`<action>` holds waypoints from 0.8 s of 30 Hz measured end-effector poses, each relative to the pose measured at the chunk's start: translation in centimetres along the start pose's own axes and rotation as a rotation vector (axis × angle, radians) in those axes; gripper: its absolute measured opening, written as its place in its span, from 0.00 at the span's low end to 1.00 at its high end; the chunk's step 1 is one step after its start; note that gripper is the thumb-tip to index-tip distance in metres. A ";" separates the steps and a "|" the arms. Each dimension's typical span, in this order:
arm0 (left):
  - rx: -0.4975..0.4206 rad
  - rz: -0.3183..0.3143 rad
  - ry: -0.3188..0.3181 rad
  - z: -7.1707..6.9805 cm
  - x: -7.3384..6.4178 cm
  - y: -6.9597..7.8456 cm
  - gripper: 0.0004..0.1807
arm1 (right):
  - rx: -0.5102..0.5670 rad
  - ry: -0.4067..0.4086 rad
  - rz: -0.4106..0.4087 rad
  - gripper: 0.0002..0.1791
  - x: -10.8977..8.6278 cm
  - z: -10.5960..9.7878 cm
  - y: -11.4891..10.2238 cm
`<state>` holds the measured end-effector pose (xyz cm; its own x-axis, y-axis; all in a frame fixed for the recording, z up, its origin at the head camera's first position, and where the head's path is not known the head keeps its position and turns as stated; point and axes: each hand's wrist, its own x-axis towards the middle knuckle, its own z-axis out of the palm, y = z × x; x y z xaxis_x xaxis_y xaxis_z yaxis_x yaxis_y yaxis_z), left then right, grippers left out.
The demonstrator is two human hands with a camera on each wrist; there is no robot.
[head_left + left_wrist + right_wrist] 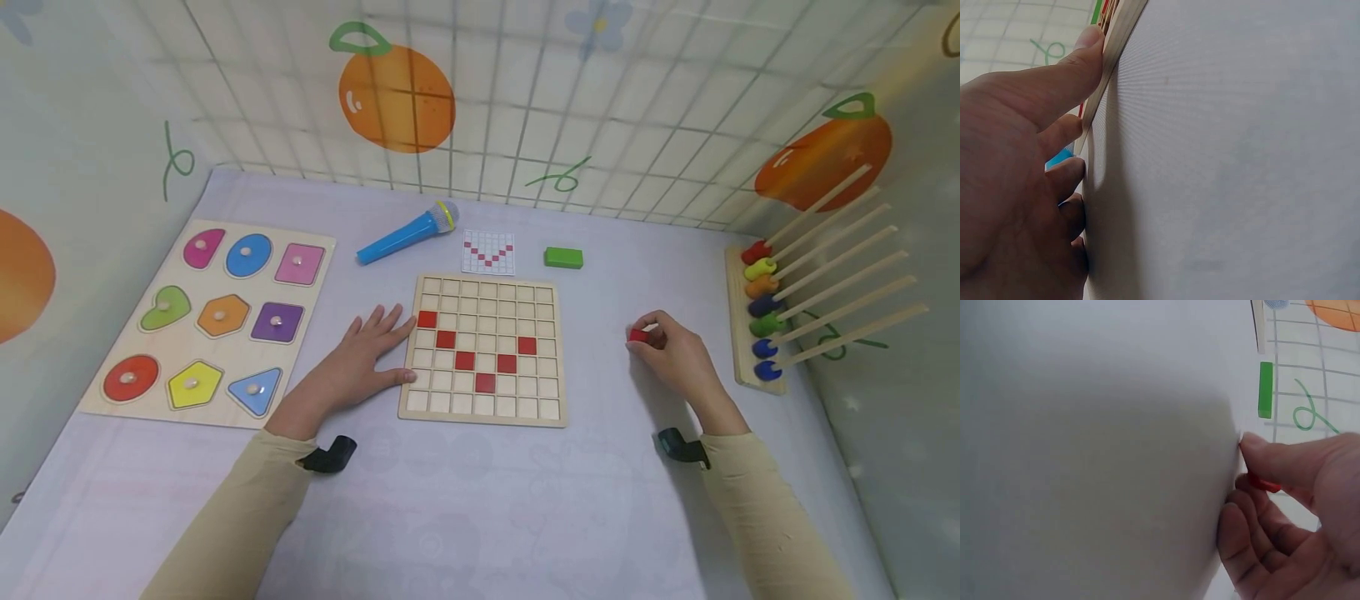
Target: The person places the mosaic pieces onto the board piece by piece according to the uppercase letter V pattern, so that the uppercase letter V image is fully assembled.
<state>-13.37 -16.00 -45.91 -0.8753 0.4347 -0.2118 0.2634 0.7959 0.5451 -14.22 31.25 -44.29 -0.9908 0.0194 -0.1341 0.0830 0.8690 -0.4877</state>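
A square wooden grid board (480, 420) lies in the middle of the table with several red tiles (485, 383) set in its cells, forming a lopsided V. My left hand (367, 354) lies spread at the board's left side, thumb and index fingertip touching its edge; the left wrist view shows the thumb on that edge. To the right of the board, my right hand (671, 354) pinches a red tile (638, 335) between thumb and fingers, low over the table. Fingers partly hide this tile (1263, 483) in the right wrist view. Behind the board is a card (488, 252) with a red V pattern.
A green block (563, 257) and a blue toy microphone (405, 237) lie behind the board. At left is a shape puzzle board (247, 354) with knobbed pieces. On the right stands a wooden peg rack (738, 333) with coloured beads and long sticks pointing outward.
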 end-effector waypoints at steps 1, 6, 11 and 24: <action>0.000 0.000 -0.001 0.0 0.0 0.0 0.48 | -0.003 -0.003 0.003 0.18 0.0 0.0 0.0; -0.003 -0.002 -0.004 0.0 0.0 0.0 0.48 | -0.013 -0.002 0.002 0.20 -0.1 -0.1 0.3; -0.001 -0.004 -0.006 0.0 0.0 0.0 0.49 | -0.008 0.018 -0.023 0.18 -0.3 0.0 0.3; -0.005 -0.009 -0.004 -0.1 -0.1 0.1 0.49 | 0.083 0.085 -0.054 0.15 -0.4 0.4 0.0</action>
<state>-13.30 -15.95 -45.77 -0.8761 0.4292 -0.2196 0.2537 0.7978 0.5470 -13.78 31.00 -44.55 -0.9993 0.0189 -0.0336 0.0345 0.8260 -0.5627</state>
